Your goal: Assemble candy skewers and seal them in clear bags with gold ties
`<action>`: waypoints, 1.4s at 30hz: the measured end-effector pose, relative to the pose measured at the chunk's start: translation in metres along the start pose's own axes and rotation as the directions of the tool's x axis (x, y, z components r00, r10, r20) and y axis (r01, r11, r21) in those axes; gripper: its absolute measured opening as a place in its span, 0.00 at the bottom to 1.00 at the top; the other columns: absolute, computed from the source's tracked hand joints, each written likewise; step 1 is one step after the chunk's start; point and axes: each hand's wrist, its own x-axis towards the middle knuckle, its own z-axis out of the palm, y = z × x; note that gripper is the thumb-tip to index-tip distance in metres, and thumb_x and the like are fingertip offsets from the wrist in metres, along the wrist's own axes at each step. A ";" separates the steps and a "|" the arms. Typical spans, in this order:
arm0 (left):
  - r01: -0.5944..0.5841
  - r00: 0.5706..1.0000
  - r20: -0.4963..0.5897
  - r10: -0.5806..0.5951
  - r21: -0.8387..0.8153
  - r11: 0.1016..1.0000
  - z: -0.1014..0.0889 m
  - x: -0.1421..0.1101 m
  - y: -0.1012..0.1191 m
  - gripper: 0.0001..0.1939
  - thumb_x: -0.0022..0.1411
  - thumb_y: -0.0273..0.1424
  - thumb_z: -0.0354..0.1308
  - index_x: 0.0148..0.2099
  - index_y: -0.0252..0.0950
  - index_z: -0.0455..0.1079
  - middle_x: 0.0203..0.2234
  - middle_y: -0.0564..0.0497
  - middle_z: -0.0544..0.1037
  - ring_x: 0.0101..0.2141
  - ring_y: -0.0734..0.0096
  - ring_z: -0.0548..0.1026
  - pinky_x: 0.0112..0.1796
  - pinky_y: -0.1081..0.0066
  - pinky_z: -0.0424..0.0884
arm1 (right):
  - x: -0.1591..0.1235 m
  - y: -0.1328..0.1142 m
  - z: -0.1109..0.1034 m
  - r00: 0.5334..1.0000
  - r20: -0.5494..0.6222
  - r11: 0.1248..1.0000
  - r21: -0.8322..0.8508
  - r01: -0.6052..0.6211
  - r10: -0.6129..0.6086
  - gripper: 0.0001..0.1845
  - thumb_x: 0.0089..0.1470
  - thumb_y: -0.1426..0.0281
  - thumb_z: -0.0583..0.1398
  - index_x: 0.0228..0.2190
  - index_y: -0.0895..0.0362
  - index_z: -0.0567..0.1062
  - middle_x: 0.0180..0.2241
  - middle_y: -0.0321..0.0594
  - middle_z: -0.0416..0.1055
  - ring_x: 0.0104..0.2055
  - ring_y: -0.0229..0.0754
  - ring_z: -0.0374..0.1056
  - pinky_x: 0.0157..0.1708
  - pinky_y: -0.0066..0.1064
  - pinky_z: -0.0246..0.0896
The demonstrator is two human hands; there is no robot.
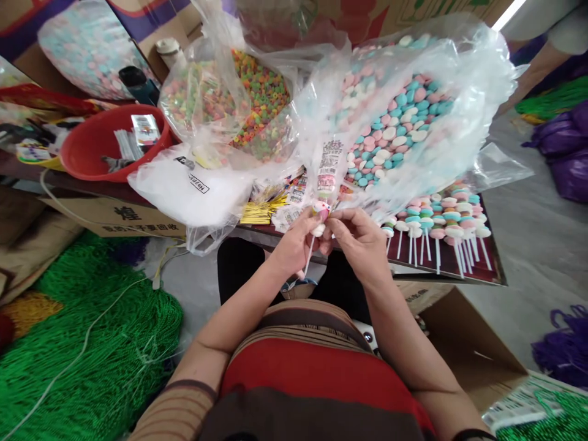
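Observation:
My left hand (294,242) is closed around a candy lollipop (318,229) on a thin white stick that slants down past the fingers. White and pink pieces show at its top. Beside it my right hand (361,242) is closed, thumb and fingertips pinched together close to the candy; what lies between them is too small to make out. Just beyond the fingertips is a clear wrapper (327,168) with printed text and a pink patch. Finished-looking candy skewers (436,229) of stacked pink, white, blue and green pieces lie to the right, sticks over the table edge.
A big clear bag of pastel candies (395,131) and a bag of colourful candy rings (261,98) stand behind my hands. Leftward are a white plastic bag (197,190), yellow ties (263,212) and a red basin (85,150). An open carton (473,349) stands below the table, right.

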 end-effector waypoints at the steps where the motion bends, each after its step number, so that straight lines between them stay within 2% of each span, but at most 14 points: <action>1: 0.004 1.000 0.007 -0.004 0.018 1.000 0.000 0.000 -0.001 0.13 0.56 0.39 0.63 0.33 0.38 0.64 0.18 0.58 0.69 0.17 0.76 0.67 0.21 0.72 0.64 | 0.002 -0.001 0.003 1.000 -0.007 1.000 -0.001 -0.008 0.008 0.09 0.61 0.61 0.62 0.35 0.54 0.77 0.30 0.37 0.76 0.31 0.38 0.73 0.33 0.32 0.70; 5: 0.030 0.999 0.008 -0.031 0.082 0.996 -0.003 0.000 0.000 0.10 0.48 0.33 0.60 0.32 0.38 0.64 0.16 0.59 0.69 0.16 0.76 0.67 0.20 0.73 0.63 | 0.003 -0.003 0.008 0.996 -0.083 0.998 -0.050 -0.023 0.019 0.05 0.57 0.66 0.63 0.30 0.54 0.76 0.30 0.36 0.75 0.34 0.40 0.73 0.36 0.33 0.70; 11: 0.043 0.999 -0.033 -0.039 0.114 0.993 -0.006 0.002 -0.002 0.10 0.45 0.32 0.59 0.32 0.38 0.64 0.14 0.59 0.69 0.16 0.76 0.67 0.22 0.73 0.64 | 0.002 -0.004 0.011 0.995 -0.092 0.991 -0.120 -0.059 0.048 0.03 0.54 0.70 0.62 0.29 0.54 0.75 0.28 0.35 0.74 0.33 0.40 0.71 0.37 0.34 0.68; 16: 0.059 0.998 -0.035 -0.056 0.115 0.992 -0.007 0.003 -0.001 0.11 0.45 0.32 0.59 0.33 0.38 0.63 0.14 0.60 0.69 0.16 0.76 0.67 0.21 0.74 0.65 | 0.003 -0.005 0.013 0.992 -0.125 0.976 -0.216 -0.013 -0.015 0.05 0.54 0.70 0.60 0.27 0.54 0.74 0.27 0.35 0.72 0.32 0.40 0.70 0.37 0.34 0.67; 19: 0.052 0.998 -0.053 -0.045 0.145 0.988 -0.007 0.004 0.000 0.14 0.46 0.32 0.59 0.37 0.39 0.64 0.16 0.63 0.67 0.14 0.78 0.66 0.18 0.75 0.63 | 0.005 -0.007 0.012 0.987 -0.128 0.956 -0.290 0.052 -0.093 0.05 0.52 0.71 0.59 0.25 0.53 0.73 0.26 0.34 0.71 0.31 0.39 0.68 0.37 0.34 0.66; 23: 0.050 0.994 -0.107 -0.034 0.156 0.987 -0.010 0.006 -0.005 0.22 0.50 0.32 0.60 0.50 0.39 0.68 0.17 0.66 0.64 0.12 0.82 0.59 0.15 0.78 0.51 | 0.004 -0.006 0.010 0.980 -0.112 0.937 -0.328 0.119 -0.163 0.06 0.50 0.73 0.58 0.23 0.53 0.71 0.25 0.33 0.71 0.30 0.39 0.68 0.37 0.33 0.66; 26: 0.002 0.993 -0.120 0.016 0.154 0.988 -0.014 0.009 -0.010 0.29 0.53 0.32 0.62 0.59 0.40 0.68 0.20 0.65 0.68 0.13 0.85 0.58 0.15 0.78 0.47 | 0.003 -0.002 0.007 0.994 -0.083 0.972 -0.231 0.053 -0.074 0.04 0.51 0.71 0.58 0.25 0.54 0.72 0.25 0.33 0.72 0.29 0.38 0.67 0.34 0.31 0.65; 29: -0.041 0.990 -0.127 0.067 0.196 0.980 -0.017 0.012 -0.016 0.29 0.56 0.33 0.63 0.61 0.40 0.69 0.21 0.63 0.71 0.14 0.85 0.60 0.16 0.77 0.49 | 0.003 -0.002 0.004 0.998 -0.057 0.986 -0.161 -0.038 0.029 0.05 0.53 0.68 0.59 0.27 0.54 0.73 0.26 0.34 0.73 0.30 0.38 0.68 0.31 0.30 0.63; 34: -0.125 0.976 -0.148 0.157 0.207 0.970 -0.023 0.014 -0.024 0.23 0.62 0.38 0.64 0.59 0.41 0.73 0.25 0.59 0.76 0.21 0.82 0.69 0.23 0.77 0.62 | 0.003 -0.003 0.007 0.982 -0.162 0.971 -0.234 0.053 -0.092 0.05 0.54 0.68 0.59 0.28 0.53 0.74 0.29 0.36 0.76 0.34 0.41 0.71 0.40 0.35 0.68; 37: -0.225 0.951 -0.173 0.256 0.181 0.958 -0.025 0.017 -0.025 0.17 0.62 0.40 0.66 0.52 0.41 0.77 0.33 0.55 0.81 0.33 0.78 0.77 0.38 0.76 0.72 | -0.005 0.003 0.012 0.980 -0.196 0.989 -0.147 -0.001 -0.028 0.07 0.58 0.64 0.59 0.35 0.54 0.75 0.34 0.39 0.78 0.37 0.41 0.73 0.41 0.35 0.68; 39: -0.285 0.923 -0.217 0.319 0.176 0.942 -0.024 0.019 -0.024 0.13 0.62 0.41 0.65 0.46 0.40 0.78 0.35 0.54 0.82 0.39 0.76 0.78 0.47 0.74 0.72 | -0.013 0.008 0.018 0.985 -0.168 0.993 -0.107 -0.057 0.039 0.11 0.59 0.61 0.60 0.39 0.54 0.76 0.37 0.40 0.79 0.38 0.41 0.74 0.41 0.35 0.69; 42: -0.290 0.897 -0.279 0.343 0.213 0.933 -0.020 0.018 -0.020 0.13 0.64 0.43 0.64 0.40 0.38 0.77 0.35 0.54 0.82 0.38 0.75 0.77 0.46 0.74 0.71 | -0.023 0.014 0.028 0.996 -0.031 0.990 -0.102 -0.092 0.089 0.11 0.58 0.61 0.60 0.39 0.54 0.78 0.36 0.40 0.80 0.37 0.42 0.74 0.42 0.34 0.70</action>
